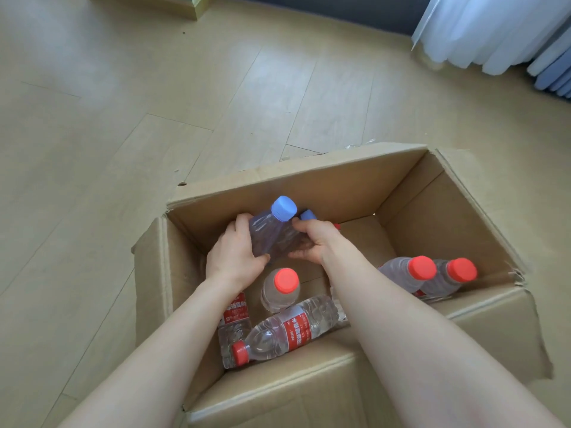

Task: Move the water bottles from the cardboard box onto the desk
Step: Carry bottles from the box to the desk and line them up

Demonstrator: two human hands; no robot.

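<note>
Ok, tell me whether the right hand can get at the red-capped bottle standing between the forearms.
Likely yes, once freed: the right hand holds the blue-capped bottle together with the left hand. The red-capped bottle stands just nearer the person, cap uncovered.

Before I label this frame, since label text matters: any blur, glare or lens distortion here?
Head view: soft daylight, faint shadows inside the cardboard box; no harsh glare; the blue-capped bottle between left hand and right hand looks slightly smeared; the red label on the lying bottle is sharper; wide-angle stretch enlarges the forearms.
</note>
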